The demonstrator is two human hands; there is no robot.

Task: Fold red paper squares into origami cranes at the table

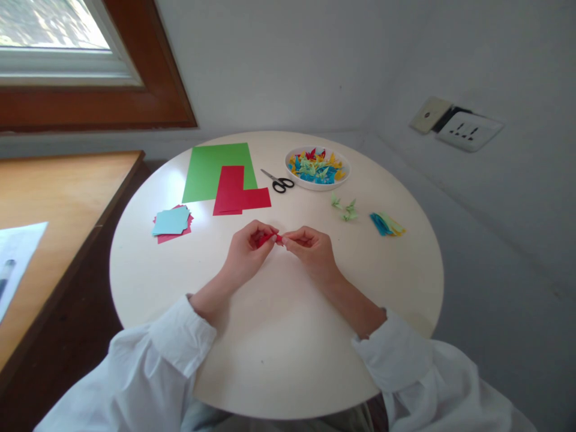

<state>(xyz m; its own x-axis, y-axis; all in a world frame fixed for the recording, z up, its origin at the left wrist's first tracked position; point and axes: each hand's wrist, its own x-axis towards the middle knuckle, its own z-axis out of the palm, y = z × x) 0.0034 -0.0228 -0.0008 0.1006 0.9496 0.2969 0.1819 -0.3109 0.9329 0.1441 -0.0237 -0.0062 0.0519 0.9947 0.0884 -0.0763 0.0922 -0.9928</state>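
Over the middle of the round white table (279, 336), both hands pinch one small piece of folded red paper (265, 240). My left hand (249, 251) has its fingers closed around most of it. My right hand (314, 247) grips the right end between thumb and fingertips. Much of the paper is hidden by the fingers, so its exact folded shape cannot be made out. Several pale green folded paper pieces (350, 210) lie just beyond my right hand. To the left of my left hand sits a stack of light blue and red paper squares (171, 221).
At the back are a green sheet (202, 171), red paper pieces (230, 191) overlapping it, black-handled scissors (279, 183) and a white dish (310, 186) of colourful folded paper. Blue, green and yellow folded strips (386, 224) lie at right. A wooden desk (67, 198) stands left.
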